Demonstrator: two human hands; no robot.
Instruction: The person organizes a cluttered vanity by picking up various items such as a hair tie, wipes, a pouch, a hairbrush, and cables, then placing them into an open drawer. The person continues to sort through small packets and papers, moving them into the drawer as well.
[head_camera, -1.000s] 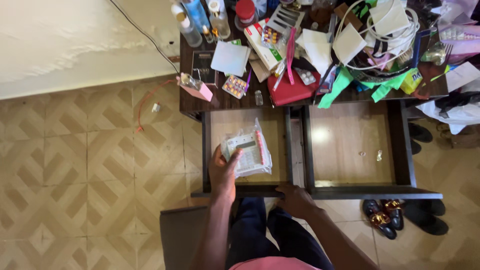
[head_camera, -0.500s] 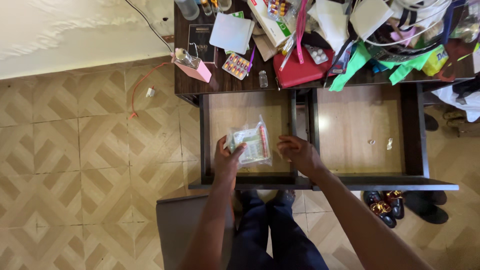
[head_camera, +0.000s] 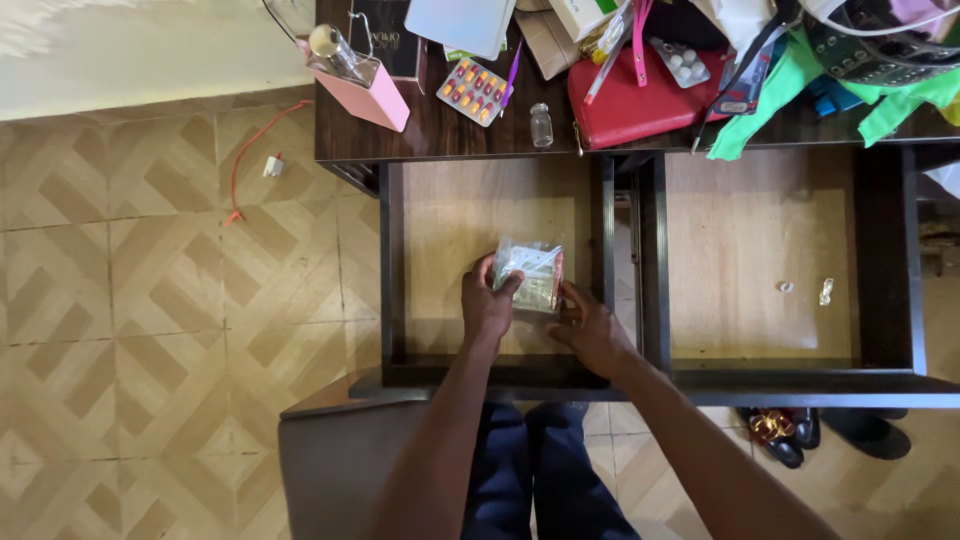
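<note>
- A clear plastic packet (head_camera: 531, 275), with a pale card and a red strip showing through it, sits inside the left drawer (head_camera: 395, 260) of a dark wooden table (head_camera: 440, 135), towards the drawer's right front corner.
- The left hand (head_camera: 487, 302) grips the packet's left edge, its fingers curled closed around the plastic.
- The right hand (head_camera: 588, 330) meets the packet at its lower right corner, fingers bent in against it; whether it grips or only touches cannot be told.
- Both forearms reach up from the bottom of the view, over the person's dark trousers (head_camera: 545, 470).
- The left drawer is pulled open and shows a pale wood floor around the packet.
- Just beside it, the right drawer (head_camera: 760, 250) is also open, with two small pale scraps (head_camera: 806, 289) lying on its floor near the right side.
- On the table top above the drawers lie a red pouch (head_camera: 625, 100), a blister sheet of red and yellow capsules (head_camera: 473, 91), a small glass vial (head_camera: 541, 124), a pink box (head_camera: 365, 90) at the left corner and green cloth (head_camera: 790, 80) hanging over the edge.
- The floor is tan patterned tile (head_camera: 150, 300), with a thin orange cable (head_camera: 245, 160) lying left of the table.
- Dark shoes (head_camera: 790, 435) sit on the floor under the right drawer.
</note>
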